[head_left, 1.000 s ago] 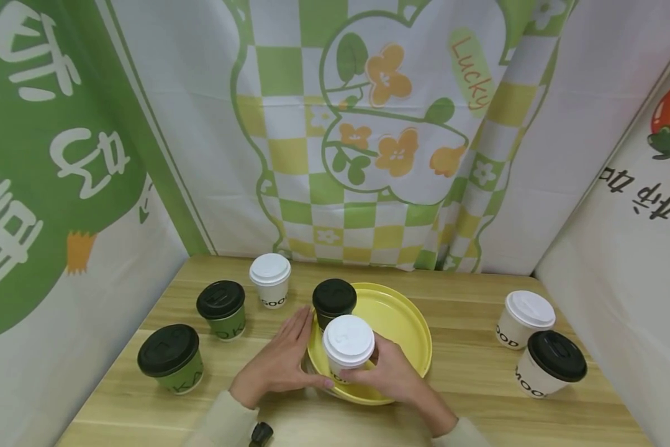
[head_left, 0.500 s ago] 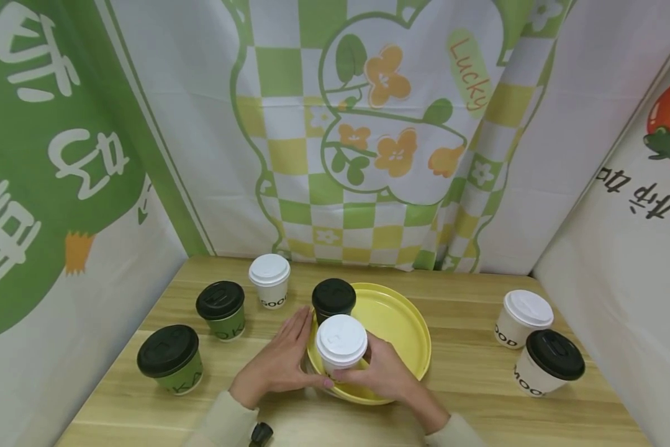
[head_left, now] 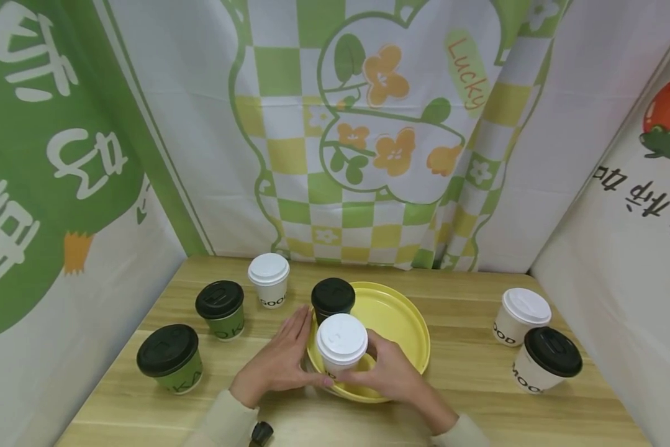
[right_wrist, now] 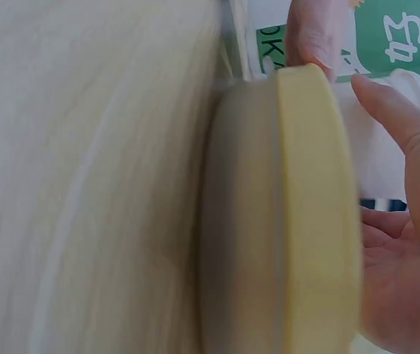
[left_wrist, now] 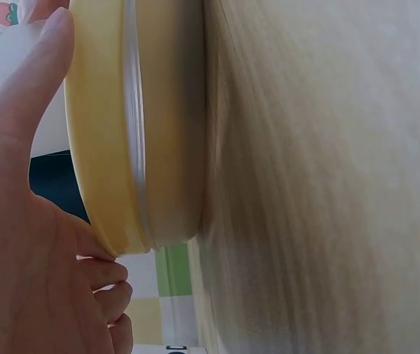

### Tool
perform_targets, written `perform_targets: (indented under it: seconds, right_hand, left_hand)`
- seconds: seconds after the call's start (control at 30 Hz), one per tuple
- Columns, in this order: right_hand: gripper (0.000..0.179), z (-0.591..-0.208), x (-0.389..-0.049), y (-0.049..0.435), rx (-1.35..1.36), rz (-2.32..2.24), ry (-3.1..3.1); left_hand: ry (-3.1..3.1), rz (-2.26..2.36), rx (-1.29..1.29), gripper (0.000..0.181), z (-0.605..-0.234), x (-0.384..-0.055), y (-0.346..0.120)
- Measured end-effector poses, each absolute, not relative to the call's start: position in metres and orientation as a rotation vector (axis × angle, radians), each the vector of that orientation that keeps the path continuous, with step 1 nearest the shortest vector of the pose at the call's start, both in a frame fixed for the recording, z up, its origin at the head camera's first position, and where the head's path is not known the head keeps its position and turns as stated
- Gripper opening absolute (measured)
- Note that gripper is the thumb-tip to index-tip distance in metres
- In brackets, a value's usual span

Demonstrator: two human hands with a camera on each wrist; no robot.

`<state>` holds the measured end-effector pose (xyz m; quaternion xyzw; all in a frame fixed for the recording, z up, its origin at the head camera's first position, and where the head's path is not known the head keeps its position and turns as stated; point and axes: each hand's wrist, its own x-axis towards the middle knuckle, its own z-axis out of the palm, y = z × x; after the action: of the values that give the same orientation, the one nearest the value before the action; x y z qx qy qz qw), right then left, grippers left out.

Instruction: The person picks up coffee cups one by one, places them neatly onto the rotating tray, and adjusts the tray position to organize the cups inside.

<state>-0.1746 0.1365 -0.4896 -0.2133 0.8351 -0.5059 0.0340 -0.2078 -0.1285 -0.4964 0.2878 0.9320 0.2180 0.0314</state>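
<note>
The right hand [head_left: 390, 372] grips a white cylindrical paper cup with a white lid [head_left: 342, 338] above the near-left part of a round yellow raised-rim tray [head_left: 396, 323]; whether its base touches the tray is unclear. The left hand [head_left: 279, 363], thumb spread from its straight fingers, rests against the tray's left rim. A dark cup with a black lid [head_left: 333, 295] stands on the tray just behind the held cup. Left of the tray are a large green black-lidded cup [head_left: 169, 357], a smaller green black-lidded cup [head_left: 220, 307] and a white-lidded white cup [head_left: 270, 279]; well to the right, a short white-lidded cup [head_left: 521, 310] and a wide white black-lidded cup [head_left: 549, 357]. The wood-grain table [head_left: 480, 385] meets a green-and-yellow checked curtain [head_left: 287, 124] behind and printed sheets at both sides. Compared with one second ago, the held cup sits slightly further left; the left hand has barely moved.
</note>
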Motion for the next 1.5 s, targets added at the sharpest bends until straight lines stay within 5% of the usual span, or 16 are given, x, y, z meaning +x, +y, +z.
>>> perform_targets:
  seconds: [0.93, 1.5]
  right_hand:
    - [0.102, -0.392, -0.118, 0.290, 0.179, -1.136, 3.147]
    - [0.112, -0.419, -0.092, 0.382, 0.738, -1.274, 3.109]
  left_hand:
    - [2.866, 0.684, 0.884, 0.143, -0.496, -0.209, -0.130]
    - [2.847, 0.688, 0.889, 0.142, -0.496, -0.210, -0.130]
